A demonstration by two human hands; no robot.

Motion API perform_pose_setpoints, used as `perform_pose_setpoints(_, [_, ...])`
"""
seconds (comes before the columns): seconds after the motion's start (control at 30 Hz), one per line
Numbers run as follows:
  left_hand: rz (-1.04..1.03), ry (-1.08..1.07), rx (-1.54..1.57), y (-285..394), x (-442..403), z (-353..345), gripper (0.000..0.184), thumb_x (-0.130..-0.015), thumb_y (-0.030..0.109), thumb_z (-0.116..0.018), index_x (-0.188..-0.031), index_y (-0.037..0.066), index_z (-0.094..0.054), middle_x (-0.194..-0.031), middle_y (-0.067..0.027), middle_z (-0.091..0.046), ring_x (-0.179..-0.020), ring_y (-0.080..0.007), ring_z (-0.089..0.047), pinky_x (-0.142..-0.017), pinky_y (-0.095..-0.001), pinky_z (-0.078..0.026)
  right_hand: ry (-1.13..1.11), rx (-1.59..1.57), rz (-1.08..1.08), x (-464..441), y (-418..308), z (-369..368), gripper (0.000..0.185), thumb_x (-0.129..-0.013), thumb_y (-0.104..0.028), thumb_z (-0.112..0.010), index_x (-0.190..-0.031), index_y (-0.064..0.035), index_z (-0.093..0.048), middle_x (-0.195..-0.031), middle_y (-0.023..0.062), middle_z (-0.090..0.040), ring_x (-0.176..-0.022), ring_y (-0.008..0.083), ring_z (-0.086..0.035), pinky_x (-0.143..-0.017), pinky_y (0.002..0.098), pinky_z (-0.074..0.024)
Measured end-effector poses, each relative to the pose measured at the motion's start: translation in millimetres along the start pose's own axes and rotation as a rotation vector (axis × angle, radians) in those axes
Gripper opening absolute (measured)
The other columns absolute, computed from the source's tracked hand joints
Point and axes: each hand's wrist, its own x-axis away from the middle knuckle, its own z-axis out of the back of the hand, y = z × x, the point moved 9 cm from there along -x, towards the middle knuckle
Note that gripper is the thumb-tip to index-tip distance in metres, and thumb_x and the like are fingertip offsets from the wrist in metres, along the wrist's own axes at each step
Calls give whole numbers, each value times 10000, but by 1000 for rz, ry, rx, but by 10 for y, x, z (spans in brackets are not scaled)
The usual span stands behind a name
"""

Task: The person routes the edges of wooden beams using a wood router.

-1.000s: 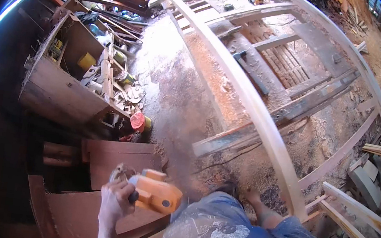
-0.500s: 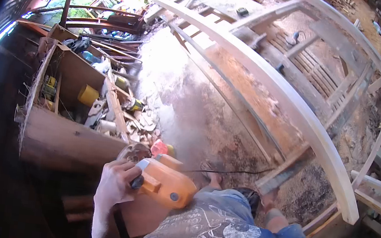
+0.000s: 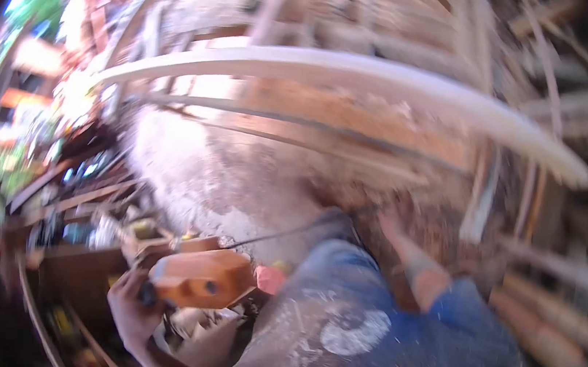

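Note:
My left hand (image 3: 130,301) is closed around the dark knob at one end of an orange power tool (image 3: 205,277), shaped like an electric planer. The tool hangs to the left of my body, above a wooden box (image 3: 80,254) that contains scraps. A dark cord (image 3: 261,238) runs from the tool's side toward my legs. My right hand (image 3: 393,221) reaches low in front of my body, over the dusty ground. Motion blur smears its fingers, so I cannot make out any object in it. A pink-red item (image 3: 269,279) shows just right of the tool.
A long, curved, pale timber (image 3: 352,69) arches across the space ahead, part of a wooden frame. Beneath it lies dusty ground (image 3: 193,164). Stacked boards (image 3: 555,326) are on the right. Scrap wood and other debris (image 3: 75,171) fill the left side.
The view has swung left, and the curved timber now runs more level across it. The orange tool, still in my left hand, appears further left. The picture has blurred.

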Motion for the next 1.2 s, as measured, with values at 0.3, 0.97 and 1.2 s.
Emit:
perform_pose_setpoints(0.3, [-19,-93,-136,-1742,-1410,217,178,-627,45,-580,-799,4,-555,-679,-169,-511,-627,-362,-527,-620,-408,-419,-100,467,-241,-612,-830,-473,506,-909,-263,-595,-1368,-64,-521,-1528,214,-346,-1375,453,-357,-1104,534,-355])
perform_pose_setpoints(0.97, [-467,-206,-12,-4257,-3995,61,125,-631,20,-622,-700,43,-520,-676,-142,-548,-654,-368,-576,-588,-471,-414,-771,11,-293,1854,-3138,-3056,255,-821,-235,-672,-1010,-91,-763,-1057,148,-713,-968,330,-689,-815,437,-546])
perform_pose_setpoints(1.2, [-674,-258,-107,-4572,-4484,185,136,-685,34,-644,-687,42,-508,-672,-140,-524,-674,-369,-577,-597,-478,-430,-365,-155,-77,1433,-3545,-3669,378,-830,-408,-669,-1008,-87,-758,-1032,198,-705,-856,375,-684,-760,457,-540])
